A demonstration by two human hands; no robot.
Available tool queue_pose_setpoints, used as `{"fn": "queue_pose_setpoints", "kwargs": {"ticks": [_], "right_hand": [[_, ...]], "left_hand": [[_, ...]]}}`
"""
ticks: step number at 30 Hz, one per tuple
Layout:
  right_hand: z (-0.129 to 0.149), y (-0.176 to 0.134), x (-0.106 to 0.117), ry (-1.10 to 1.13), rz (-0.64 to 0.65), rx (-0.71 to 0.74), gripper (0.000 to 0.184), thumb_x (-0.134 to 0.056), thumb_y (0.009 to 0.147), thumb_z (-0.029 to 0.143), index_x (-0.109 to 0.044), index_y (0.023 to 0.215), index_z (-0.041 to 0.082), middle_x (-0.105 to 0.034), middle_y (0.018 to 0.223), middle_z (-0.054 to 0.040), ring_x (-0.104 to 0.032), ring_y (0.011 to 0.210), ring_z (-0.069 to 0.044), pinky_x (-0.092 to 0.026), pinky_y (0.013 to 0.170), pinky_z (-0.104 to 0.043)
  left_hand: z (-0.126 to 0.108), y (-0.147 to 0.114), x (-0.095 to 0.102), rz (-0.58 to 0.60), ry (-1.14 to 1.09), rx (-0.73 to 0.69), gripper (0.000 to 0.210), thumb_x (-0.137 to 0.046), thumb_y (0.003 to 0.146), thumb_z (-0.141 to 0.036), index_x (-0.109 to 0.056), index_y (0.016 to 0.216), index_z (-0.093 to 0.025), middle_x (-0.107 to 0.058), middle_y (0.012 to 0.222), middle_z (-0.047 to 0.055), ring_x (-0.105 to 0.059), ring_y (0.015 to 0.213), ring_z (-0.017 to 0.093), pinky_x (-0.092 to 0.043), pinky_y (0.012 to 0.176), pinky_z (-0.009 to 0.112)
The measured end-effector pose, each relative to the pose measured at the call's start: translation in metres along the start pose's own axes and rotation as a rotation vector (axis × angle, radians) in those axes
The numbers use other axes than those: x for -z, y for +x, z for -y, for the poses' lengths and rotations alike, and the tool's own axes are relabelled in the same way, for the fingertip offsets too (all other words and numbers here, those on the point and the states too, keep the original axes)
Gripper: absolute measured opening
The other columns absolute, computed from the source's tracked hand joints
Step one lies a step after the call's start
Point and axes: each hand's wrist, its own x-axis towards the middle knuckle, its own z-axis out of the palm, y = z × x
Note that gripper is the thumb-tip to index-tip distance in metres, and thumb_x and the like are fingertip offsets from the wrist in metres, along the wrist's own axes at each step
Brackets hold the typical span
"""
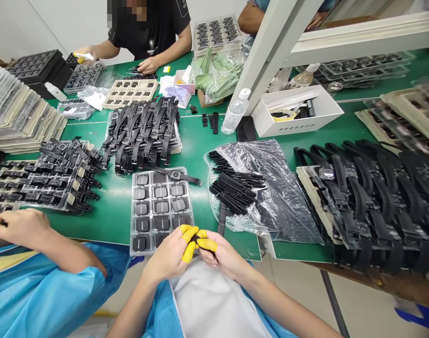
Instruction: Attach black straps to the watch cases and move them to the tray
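My left hand (174, 251) and my right hand (217, 251) meet at the table's front edge, with yellow finger cots on several fingertips. Both are closed on a small black piece (196, 239); the fingers cover most of it, so I cannot tell its kind. Just beyond my left hand lies a clear plastic tray (132, 216) with square dark watch-sized pieces (160, 206) in its pockets. A watch with a black strap (175, 175) lies across the tray's far edge. Beside my right hand, a black strap (222, 218) sticks out from under a pile of thin black sleeves (233, 192).
Strapped watches are heaped on trays at the back (144, 131), left (59, 173) and right (362, 192). A plastic bag (274, 188) lies right of centre, near a water bottle (236, 112) and a white box (299, 124). Co-workers sit at left (52, 281) and opposite (154, 33).
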Motion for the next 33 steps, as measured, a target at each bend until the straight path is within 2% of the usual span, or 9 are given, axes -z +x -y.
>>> {"fn": "queue_pose_setpoints", "kwargs": {"ticks": [4,6,10,14,17,22,26,30,33], "right_hand": [[0.010,0.001,0.002,-0.404,-0.030,0.250,0.034,-0.065,0.094,0.055,-0.059,0.094,0.021,-0.060,0.067,0.0038,-0.048,0.057,-0.013,-0.039,0.058,-0.025],[0.021,0.002,0.004,-0.686,-0.014,0.298,0.029,-0.063,0.097,0.049,-0.063,0.098,0.021,-0.068,0.083,-0.0004,-0.057,0.070,-0.015,-0.043,0.066,-0.027],[0.043,0.004,0.011,-1.115,-0.014,0.255,0.020,-0.056,0.101,0.037,-0.068,0.101,0.021,-0.067,0.078,0.0008,-0.056,0.066,-0.016,-0.039,0.063,-0.027],[0.059,0.017,0.012,-1.399,-0.098,0.360,0.022,-0.052,0.103,0.031,-0.071,0.105,0.020,-0.070,0.096,-0.0052,-0.062,0.077,-0.018,-0.042,0.069,-0.029],[0.072,0.040,0.006,-1.593,-0.195,0.382,0.028,-0.047,0.107,0.033,-0.071,0.111,0.020,-0.069,0.104,-0.0077,-0.066,0.082,-0.020,-0.043,0.071,-0.029],[0.097,0.096,-0.010,-1.798,-0.390,0.384,0.033,-0.038,0.110,0.030,-0.061,0.130,0.017,-0.070,0.120,-0.0120,-0.069,0.097,-0.026,-0.046,0.075,-0.032],[0.110,0.132,-0.019,-1.870,-0.414,0.384,0.032,-0.040,0.108,0.026,-0.059,0.131,0.016,-0.068,0.122,-0.0140,-0.067,0.105,-0.029,-0.048,0.078,-0.033],[0.114,0.146,-0.022,-1.890,-0.425,0.386,0.031,-0.040,0.108,0.026,-0.062,0.127,0.017,-0.064,0.125,-0.0157,-0.066,0.106,-0.028,-0.050,0.078,-0.033],[0.113,0.137,-0.020,-1.884,-0.452,0.375,0.030,-0.043,0.107,0.029,-0.063,0.127,0.017,-0.061,0.126,-0.0168,-0.065,0.106,-0.028,-0.050,0.075,-0.033]], "left_hand": [[0.007,-0.005,0.009,-0.014,-0.010,0.024,0.057,-0.042,0.105,-0.022,-0.029,0.161,-0.023,-0.059,0.146,0.016,-0.061,0.134,0.028,-0.057,0.109,0.045],[0.014,-0.009,0.022,-0.003,0.028,0.050,0.058,-0.040,0.105,-0.018,-0.029,0.161,-0.024,-0.062,0.143,0.014,-0.065,0.129,0.027,-0.059,0.105,0.042],[0.035,-0.015,0.060,0.012,0.149,0.166,0.055,-0.045,0.101,-0.015,-0.042,0.155,-0.024,-0.071,0.130,0.009,-0.072,0.113,0.024,-0.062,0.095,0.038],[0.060,-0.010,0.093,0.008,0.391,0.160,0.037,-0.045,0.097,-0.010,-0.068,0.122,-0.023,-0.074,0.118,0.010,-0.069,0.107,0.027,-0.058,0.092,0.041],[0.079,0.009,0.111,-0.016,0.519,0.235,0.036,-0.044,0.097,-0.009,-0.068,0.121,-0.020,-0.073,0.115,0.012,-0.068,0.104,0.029,-0.053,0.091,0.043],[0.106,0.062,0.140,0.006,0.645,0.412,0.036,-0.047,0.091,-0.005,-0.067,0.117,-0.019,-0.074,0.113,0.012,-0.066,0.108,0.029,-0.046,0.099,0.042],[0.123,0.096,0.152,-0.031,0.718,0.475,0.035,-0.046,0.088,-0.003,-0.071,0.108,-0.019,-0.075,0.104,0.014,-0.065,0.108,0.032,-0.041,0.104,0.049],[0.136,0.108,0.150,-0.065,0.762,0.469,0.032,-0.048,0.090,-0.002,-0.070,0.108,-0.017,-0.073,0.105,0.013,-0.057,0.115,0.032,-0.024,0.119,0.058],[0.143,0.103,0.143,-0.070,0.769,0.432,0.027,-0.045,0.098,-0.007,-0.065,0.115,-0.012,-0.069,0.110,0.012,-0.050,0.122,0.031,-0.014,0.122,0.067]]}}
